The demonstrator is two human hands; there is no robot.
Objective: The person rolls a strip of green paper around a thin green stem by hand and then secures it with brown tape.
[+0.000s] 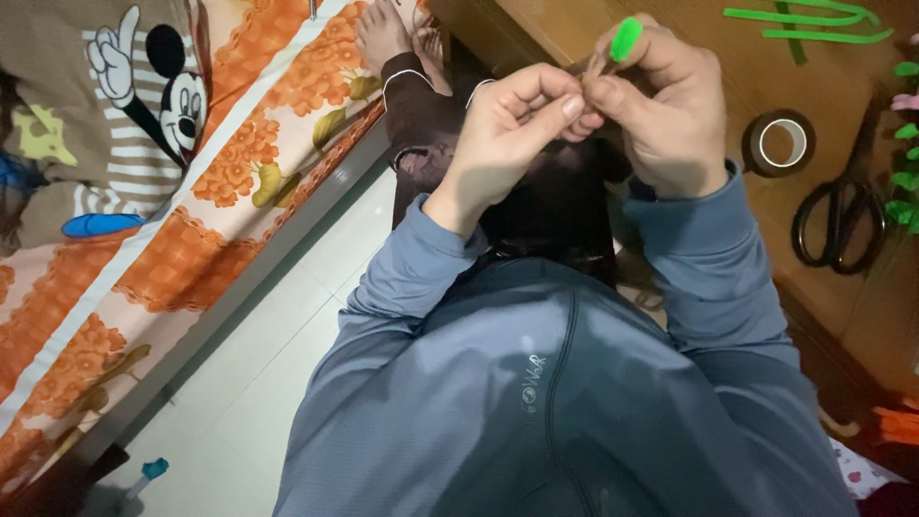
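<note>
My left hand and my right hand meet in front of my chest, fingertips touching. Between them they pinch a thin stick with a small bright green leaf-shaped piece at its top end. The right hand's fingers wrap the stick just under the green piece. The left thumb and forefinger press on the stick's lower part. Most of the stick is hidden by the fingers. I wear a blue-grey long-sleeved top.
A wooden table at the right carries green strips, a roll of brown tape, black scissors and green and pink pieces. A bed with an orange flowered sheet lies left. Bare feet rest ahead.
</note>
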